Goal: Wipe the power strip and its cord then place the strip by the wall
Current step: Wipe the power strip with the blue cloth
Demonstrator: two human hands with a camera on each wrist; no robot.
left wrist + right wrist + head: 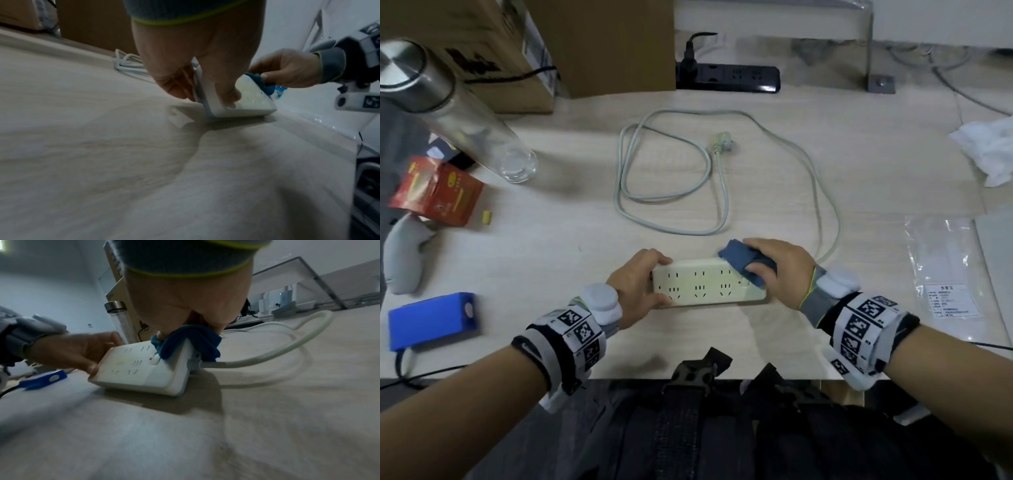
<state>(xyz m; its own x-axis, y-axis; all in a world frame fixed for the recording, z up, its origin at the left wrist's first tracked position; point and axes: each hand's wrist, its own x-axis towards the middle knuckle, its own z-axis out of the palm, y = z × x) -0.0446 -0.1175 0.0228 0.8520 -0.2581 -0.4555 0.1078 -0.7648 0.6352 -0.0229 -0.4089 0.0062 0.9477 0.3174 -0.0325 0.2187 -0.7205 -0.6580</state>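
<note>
A cream power strip [702,284] [246,104] [139,368] lies on the wooden desk near its front edge, tilted up slightly on its near side. My left hand [640,284] [197,78] [82,352] grips its left end, thumb in front and fingers behind. My right hand [774,270] [287,71] [185,308] holds a folded blue cloth [746,263] [265,84] [189,344] pressed over the strip's right end, by the switch. The pale cord [671,178] [277,347] leaves that end and loops across the desk to its plug [722,144].
A black power strip [729,78] lies by the wall behind cardboard boxes [602,44]. A glass bottle [465,113], red carton [438,192] and blue box [431,318] sit left. Crumpled white plastic [989,150] and a clear bag [945,267] lie right.
</note>
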